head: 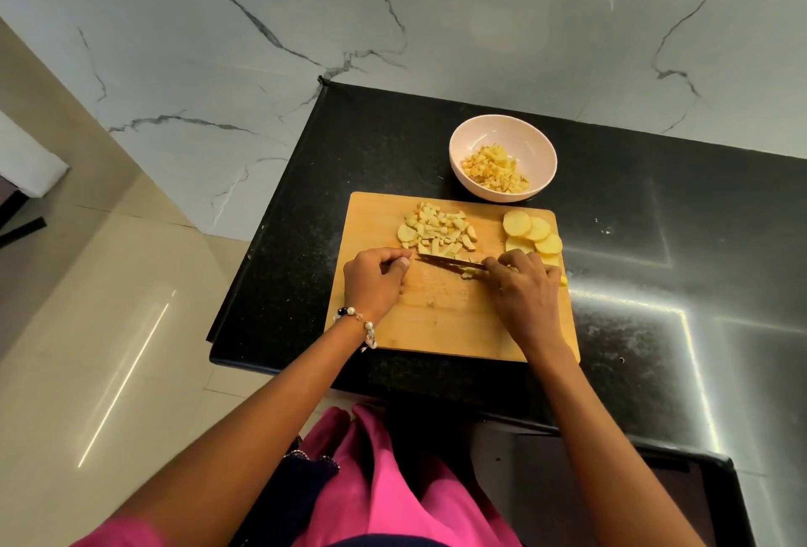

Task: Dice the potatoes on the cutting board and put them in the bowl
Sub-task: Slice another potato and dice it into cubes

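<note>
Nearest, the left hand (373,282) curls its grip round the handle of a knife (450,262), blade lying across the cutting board (436,324). The right hand (526,284) pinches potato pieces (469,272) against the blade. Diced potato (436,230) is piled beyond the knife, 4 round slices (530,232) to its right. The bowl (503,163) behind the board, on the black bench (655,219), holds more dice

Left hand (374,280) curled in a grip, right hand (526,284) fingers bent downward, both forearms reaching forward
</note>
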Available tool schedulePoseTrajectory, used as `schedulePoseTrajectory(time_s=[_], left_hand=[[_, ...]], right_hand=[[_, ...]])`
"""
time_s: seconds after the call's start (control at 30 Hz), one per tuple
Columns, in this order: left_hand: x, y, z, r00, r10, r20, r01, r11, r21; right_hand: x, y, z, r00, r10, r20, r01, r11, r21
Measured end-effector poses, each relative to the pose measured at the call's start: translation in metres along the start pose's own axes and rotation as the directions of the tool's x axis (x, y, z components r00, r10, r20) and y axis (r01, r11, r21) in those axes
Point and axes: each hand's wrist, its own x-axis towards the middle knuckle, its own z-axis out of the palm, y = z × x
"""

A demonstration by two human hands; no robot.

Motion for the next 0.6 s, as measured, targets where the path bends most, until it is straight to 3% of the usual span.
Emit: schedulePoseTrajectory(time_s=[0.1,0.2,0.33,0.6], left_hand=[[0.001,0.0,0.0,1.0,-0.009,-0.007,0.009,1.0,0.01],[0.001,0.0,0.0,1.0,-0.005,-0.013,0.006,1.0,0.007],[0.001,0.0,0.002,1.0,-0.005,-0.028,0.005,1.0,0.004],[0.002,0.001,0.004,0.999,0.0,-0.039,0.001,0.999,0.035]], right_hand=[[-0.002,0.005,-0.003,0.997,0.07,0.026,-0.073,0.989,0.131],[-0.011,0.024,-0.013,0.995,0.029,0.096,-0.048,0.978,0.202],[-0.023,0.044,-0.019,0.991,-0.042,0.127,0.031,0.996,0.086],[0.009,0.021,-0.007,0.997,0.027,0.073,-0.027,1.0,0.003]])
